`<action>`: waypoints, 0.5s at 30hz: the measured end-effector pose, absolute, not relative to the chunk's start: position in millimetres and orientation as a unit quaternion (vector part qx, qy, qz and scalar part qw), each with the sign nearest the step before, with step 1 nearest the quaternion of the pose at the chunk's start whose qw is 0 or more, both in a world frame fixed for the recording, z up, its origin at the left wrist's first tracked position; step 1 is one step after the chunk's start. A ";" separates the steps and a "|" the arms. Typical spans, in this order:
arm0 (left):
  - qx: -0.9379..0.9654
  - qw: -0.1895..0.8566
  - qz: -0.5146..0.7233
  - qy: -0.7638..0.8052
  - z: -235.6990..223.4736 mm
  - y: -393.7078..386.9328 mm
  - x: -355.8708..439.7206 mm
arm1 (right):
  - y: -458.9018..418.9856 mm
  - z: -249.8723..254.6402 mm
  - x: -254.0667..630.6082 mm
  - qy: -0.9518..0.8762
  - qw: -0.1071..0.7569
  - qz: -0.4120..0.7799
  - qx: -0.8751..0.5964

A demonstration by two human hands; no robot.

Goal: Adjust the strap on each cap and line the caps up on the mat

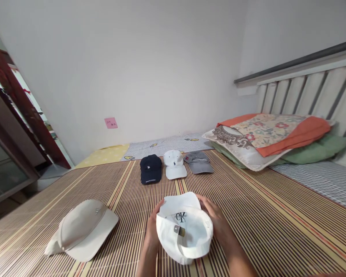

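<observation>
Between my two hands is a white baseball cap (pixel 170 240), its open underside and back strap with a metal buckle turned toward me. Dark "CK" lettering shows on it, and its brim points away from me. My left hand (pixel 154 223) grips the cap's left side near the brim. On the opposite side, my right hand (pixel 215 215) holds it with fingers by the brim's edge. A beige cap (pixel 83 227) lies to the left on the mat. Beyond my hands sit a navy cap (pixel 150 169), another white cap (pixel 174 164) and a grey cap (pixel 198 162) in a row.
A striped bamboo mat (pixel 127 215) covers the bed. Pillows with a floral orange-edged cover (pixel 271 134) are stacked at the right, by a white slatted headboard (pixel 302 92). A pink note (pixel 111 123) is stuck on the wall (pixel 161 77). A doorway is at far left.
</observation>
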State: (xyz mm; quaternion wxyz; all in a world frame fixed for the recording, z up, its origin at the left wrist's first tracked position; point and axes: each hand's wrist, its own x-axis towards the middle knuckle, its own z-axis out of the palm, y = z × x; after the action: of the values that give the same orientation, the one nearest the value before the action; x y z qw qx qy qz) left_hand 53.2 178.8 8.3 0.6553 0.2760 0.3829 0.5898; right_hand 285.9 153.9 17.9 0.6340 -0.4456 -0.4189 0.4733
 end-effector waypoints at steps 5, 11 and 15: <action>0.381 0.501 0.590 0.506 24.9 169.4 20.3 | 154.0 16.0 289.3 -0.406 0.631 0.491 -0.443; 0.595 0.317 0.488 0.554 86.7 128.7 7.2 | 159.6 15.1 284.9 -0.417 0.631 0.471 -0.453; 0.668 0.358 0.393 0.521 107.0 103.3 34.8 | 166.2 9.7 282.5 -0.406 0.630 0.455 -0.480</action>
State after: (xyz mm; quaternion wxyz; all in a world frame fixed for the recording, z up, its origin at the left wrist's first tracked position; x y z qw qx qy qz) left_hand 34.8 103.3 107.0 0.3576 0.6680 0.5211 0.3929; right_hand 282.5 166.2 9.7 0.6304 -0.4798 -0.4062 0.4553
